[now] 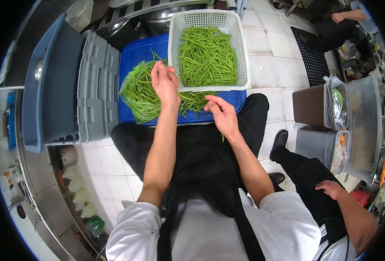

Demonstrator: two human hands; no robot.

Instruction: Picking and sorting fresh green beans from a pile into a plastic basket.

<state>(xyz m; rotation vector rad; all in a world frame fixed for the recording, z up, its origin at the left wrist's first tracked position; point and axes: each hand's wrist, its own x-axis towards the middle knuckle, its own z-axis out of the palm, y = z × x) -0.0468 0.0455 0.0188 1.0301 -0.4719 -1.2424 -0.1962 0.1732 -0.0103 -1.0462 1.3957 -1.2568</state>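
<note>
Green beans (208,57) fill much of a white perforated plastic basket (243,65), which rests on a blue plastic lid (140,45). To its left lies a clear plastic bag (130,94) of more green beans. My left hand (164,80) is raised over the bag's right side at the basket's edge, fingers curled; whether a bean is between them cannot be told. Loose beans and small trimmed ends (195,103) lie in front of the basket. My right hand (221,112) is just right of them, thumb and forefinger close together; a green bean piece (223,138) shows below it near the wrist.
Stacked grey crates (96,88) and a blue-grey tub (45,88) stand at the left. At the right are a brown bin (309,106) and a grey bin (313,143) with plastic liners. A co-worker's legs (303,166) are close on my right; another person (349,19) is at the upper right.
</note>
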